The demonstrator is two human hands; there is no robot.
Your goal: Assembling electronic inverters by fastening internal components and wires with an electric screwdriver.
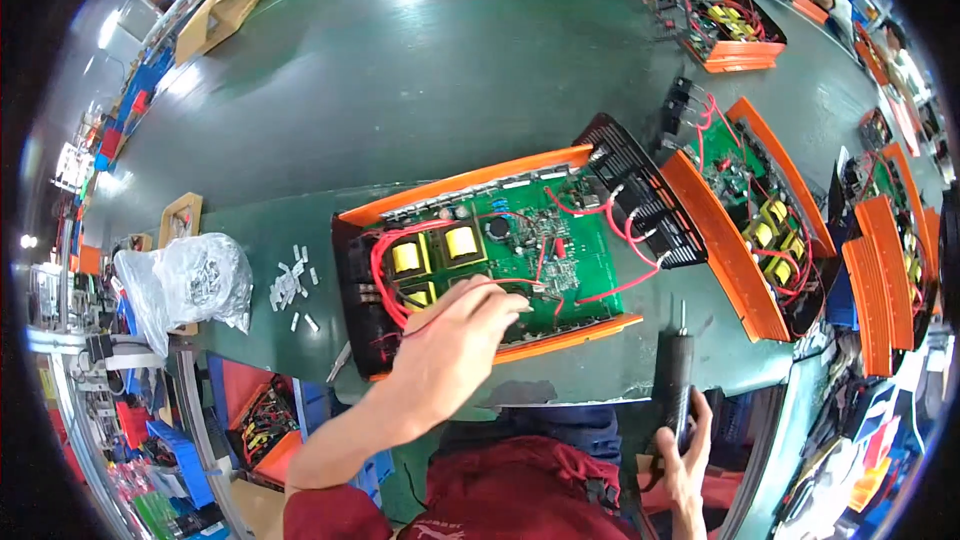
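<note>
An open orange-sided power unit lies in front of me, its green circuit board facing up with yellow-wrapped transformers and red wires. Over the board's near edge, my left hand has its fingers pinched together; what sits between the fingertips is too small to make out. The hand covers part of the board and the near orange side. At the bench's front edge, my right hand is wrapped round a black electric screwdriver. Its bit points away from me, to the right of the unit.
Small whitish pieces lie left of the unit, beside a clear plastic bag. Another open unit stands close on the right, with more beyond it. A further unit sits at the far right, and a cardboard box at the far left.
</note>
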